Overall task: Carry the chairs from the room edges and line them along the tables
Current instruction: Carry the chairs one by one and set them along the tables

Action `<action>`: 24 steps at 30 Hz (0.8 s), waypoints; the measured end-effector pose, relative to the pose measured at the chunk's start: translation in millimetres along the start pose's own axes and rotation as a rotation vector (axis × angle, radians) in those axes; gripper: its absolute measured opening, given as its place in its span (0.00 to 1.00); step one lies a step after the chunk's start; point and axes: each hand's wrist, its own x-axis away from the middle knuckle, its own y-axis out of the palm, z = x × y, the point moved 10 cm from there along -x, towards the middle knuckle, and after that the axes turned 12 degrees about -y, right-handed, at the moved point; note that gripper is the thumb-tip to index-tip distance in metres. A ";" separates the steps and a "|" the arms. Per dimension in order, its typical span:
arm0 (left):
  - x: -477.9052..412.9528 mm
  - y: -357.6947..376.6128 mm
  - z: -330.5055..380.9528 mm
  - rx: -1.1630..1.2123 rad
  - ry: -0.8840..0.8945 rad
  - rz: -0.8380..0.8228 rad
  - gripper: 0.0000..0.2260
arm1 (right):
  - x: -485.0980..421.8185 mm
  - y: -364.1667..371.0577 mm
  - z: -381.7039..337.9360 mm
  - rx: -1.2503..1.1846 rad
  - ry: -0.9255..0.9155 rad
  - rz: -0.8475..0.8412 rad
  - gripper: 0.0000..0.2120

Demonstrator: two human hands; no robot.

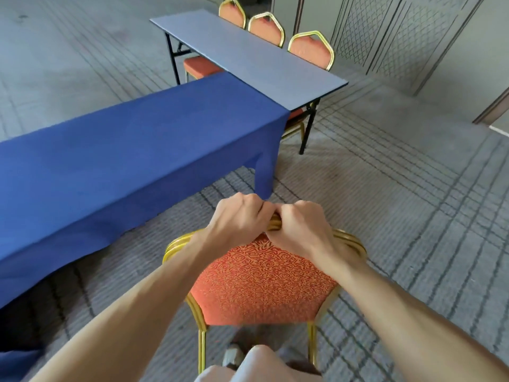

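An orange patterned chair (259,282) with a gold metal frame is right in front of me, its backrest facing me. My left hand (237,219) and my right hand (300,224) both grip the top rail of the backrest, side by side, knuckles almost touching. A table under a blue cloth (115,150) stretches to the left, its near corner just beyond my hands. A bare grey table (248,56) continues behind it. Three matching chairs (311,49) stand along the grey table's far side.
Another orange seat (199,67) shows under the grey table's near side, and one more (293,121) at its right end. Grey patterned carpet (385,188) spreads to the right. Folding wall panels (399,37) close the room at the back right.
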 end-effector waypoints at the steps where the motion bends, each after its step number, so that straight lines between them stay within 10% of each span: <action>1: -5.1 2.2 -2.6 0.031 -0.044 0.012 0.17 | -3.1 2.8 4.8 -0.012 -0.022 0.017 0.09; 24: -231.9 88.2 23.4 0.158 -0.776 0.139 0.24 | -130.2 111.7 252.6 -0.359 -0.572 -0.099 0.13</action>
